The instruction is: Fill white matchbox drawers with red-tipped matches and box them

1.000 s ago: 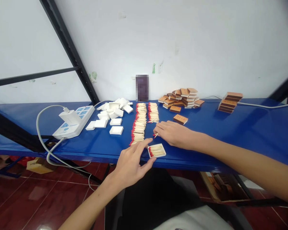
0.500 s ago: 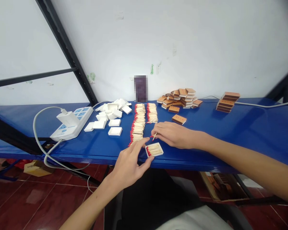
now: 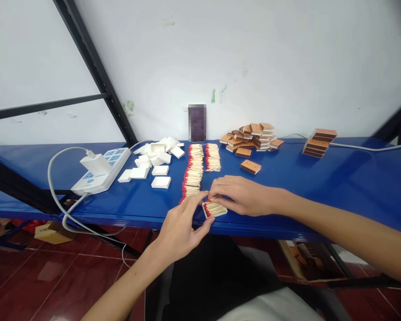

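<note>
A small white tray of red-tipped matches lies near the front edge of the blue table. My left hand pinches the tray's left end between thumb and forefinger. My right hand rests over the tray's far side, fingers curled down onto the matches in it. Just behind them lie two rows of loose matches, red tips to the left.
Empty white inner trays lie in a heap at the left, beside a white power strip with a cable. Brown matchbox sleeves are piled at the back, one lone sleeve nearer, and a stack at the right.
My right hand, which held a single match just beyond the tray, has come down onto the tray. My left hand has closed in on the tray's left end.
</note>
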Motion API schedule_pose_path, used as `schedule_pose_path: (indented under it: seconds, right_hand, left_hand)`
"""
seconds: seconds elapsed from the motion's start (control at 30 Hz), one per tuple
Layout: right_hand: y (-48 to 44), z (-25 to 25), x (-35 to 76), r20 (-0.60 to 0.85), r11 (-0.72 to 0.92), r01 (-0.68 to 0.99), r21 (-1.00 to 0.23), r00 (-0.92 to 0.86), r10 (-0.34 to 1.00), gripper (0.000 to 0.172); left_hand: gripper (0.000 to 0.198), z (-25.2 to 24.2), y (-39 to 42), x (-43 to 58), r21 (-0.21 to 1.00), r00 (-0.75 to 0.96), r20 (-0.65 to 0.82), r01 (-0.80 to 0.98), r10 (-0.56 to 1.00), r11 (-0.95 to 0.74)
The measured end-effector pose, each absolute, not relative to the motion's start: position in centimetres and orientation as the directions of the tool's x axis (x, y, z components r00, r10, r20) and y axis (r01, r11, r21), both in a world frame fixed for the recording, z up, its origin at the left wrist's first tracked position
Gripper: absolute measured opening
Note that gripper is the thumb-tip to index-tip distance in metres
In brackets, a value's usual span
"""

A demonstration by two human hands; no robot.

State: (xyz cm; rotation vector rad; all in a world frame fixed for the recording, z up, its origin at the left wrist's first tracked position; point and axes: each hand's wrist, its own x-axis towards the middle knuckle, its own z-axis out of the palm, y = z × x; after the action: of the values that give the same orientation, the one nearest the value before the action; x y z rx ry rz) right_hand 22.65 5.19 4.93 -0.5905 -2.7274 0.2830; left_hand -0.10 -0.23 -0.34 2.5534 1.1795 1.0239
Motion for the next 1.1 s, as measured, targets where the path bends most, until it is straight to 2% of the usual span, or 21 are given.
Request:
schedule_pose_path:
  seconds: [0.23,0.53,0.7,0.93,1.03,1.1]
  right_hand:
    - [4.9,4.8,22.5,0.291,0.922,0.326,-0.210,-0.879,0.377,0.014]
    - [4.9,5.0,22.4,0.247,0.866,0.275,-0.418,-0.883,0.399,0.019]
    - [4.9,5.3,22.5,0.270,0.844,0.270,-0.463,-0.864,0.425,0.013]
    - [4.9,5.3,22.6,0.272,0.817,0.260,-0.515,-0.854,0.444,0.013]
    - [5.3,5.3,22.8,0.338,0.817,0.295,-0.495,-0.801,0.494,0.016]
    - [5.9,5.3,23.1,0.350,0.814,0.394,-0.427,-0.758,0.551,0.016]
  left_hand:
    - [0.049,-0.4,-0.1,0.1,0.397,0.452,0.520,0.624,0.725,-0.673]
    - [0.043,-0.3,-0.1,0.1,0.375,0.468,0.532,0.617,0.706,-0.692]
    - [0.037,-0.1,-0.2,0.1,0.369,0.477,0.533,0.612,0.699,-0.699]
    - [0.017,0.3,-0.2,0.1,0.381,0.521,0.521,0.567,0.676,-0.730]
    - [0.015,0.3,-0.2,0.1,0.375,0.521,0.528,0.565,0.670,-0.735]
    - [0.015,0.3,-0.1,0.1,0.368,0.517,0.533,0.571,0.670,-0.734]
